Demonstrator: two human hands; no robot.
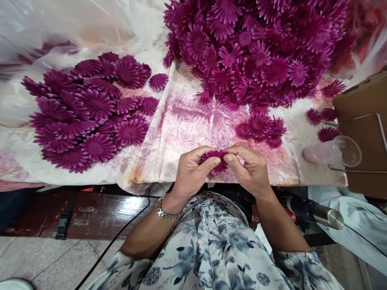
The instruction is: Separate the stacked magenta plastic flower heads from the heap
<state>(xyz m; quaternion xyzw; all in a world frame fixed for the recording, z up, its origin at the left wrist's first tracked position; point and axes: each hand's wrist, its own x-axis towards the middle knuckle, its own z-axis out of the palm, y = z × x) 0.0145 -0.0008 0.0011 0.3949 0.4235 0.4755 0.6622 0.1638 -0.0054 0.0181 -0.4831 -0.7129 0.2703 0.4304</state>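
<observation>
Between my two hands, close to the table's front edge, is a small purple flower (219,166). My left hand (195,171) pinches its left side with thumb and fingers, and my right hand (249,167) pinches its right side. The thumbs lie on top and cover part of the petals. Just beyond my right hand a small cluster of purple flowers (259,125) lies on the stained cloth (193,121). A large heap of purple flowers (242,48) rises at the back.
More purple flowers (96,104) are piled on the left. A clear plastic cup (332,153) lies on its side at the right, beside a cardboard box (365,129) with a wire frame. A few loose flowers lie near the box. Plastic sheeting (75,24) covers the back left.
</observation>
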